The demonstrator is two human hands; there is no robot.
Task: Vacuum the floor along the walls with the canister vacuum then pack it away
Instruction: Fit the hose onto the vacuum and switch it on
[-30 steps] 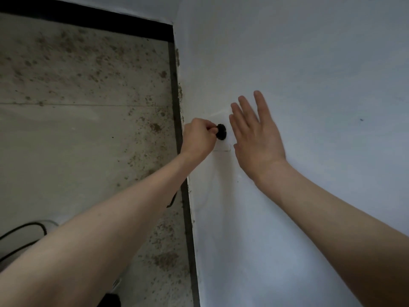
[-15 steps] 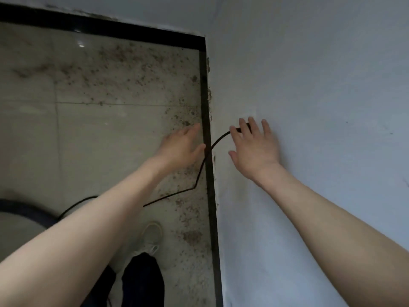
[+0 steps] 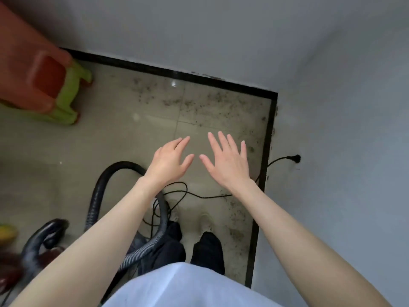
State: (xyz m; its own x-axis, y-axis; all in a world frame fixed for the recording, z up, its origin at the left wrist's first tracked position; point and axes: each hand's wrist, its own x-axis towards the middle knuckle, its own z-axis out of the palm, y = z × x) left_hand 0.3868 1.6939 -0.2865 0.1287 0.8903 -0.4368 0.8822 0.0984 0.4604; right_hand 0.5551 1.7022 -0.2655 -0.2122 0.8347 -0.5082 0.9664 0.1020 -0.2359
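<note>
A black plug (image 3: 296, 158) sits in the wall socket low on the right wall, and its black cord (image 3: 205, 197) runs down across the floor in loose loops by my feet. The grey ribbed vacuum hose (image 3: 97, 196) arcs over the floor at centre left. The dark red canister vacuum (image 3: 33, 249) with a black handle stands at the lower left, partly hidden by my left arm. My left hand (image 3: 170, 161) and my right hand (image 3: 228, 160) hover side by side above the floor, fingers spread, holding nothing.
Dirt specks (image 3: 199, 107) lie thick on the beige tiles along the black skirting (image 3: 264, 156) and in the corner. Stacked orange and green plastic stools (image 3: 44, 85) stand at the upper left. My shoes (image 3: 204, 222) are near the right wall.
My left hand let go of the plug in the socket. Both hands drew back from the wall and now hover open over the floor. The view pulled back and up, showing the vacuum.
</note>
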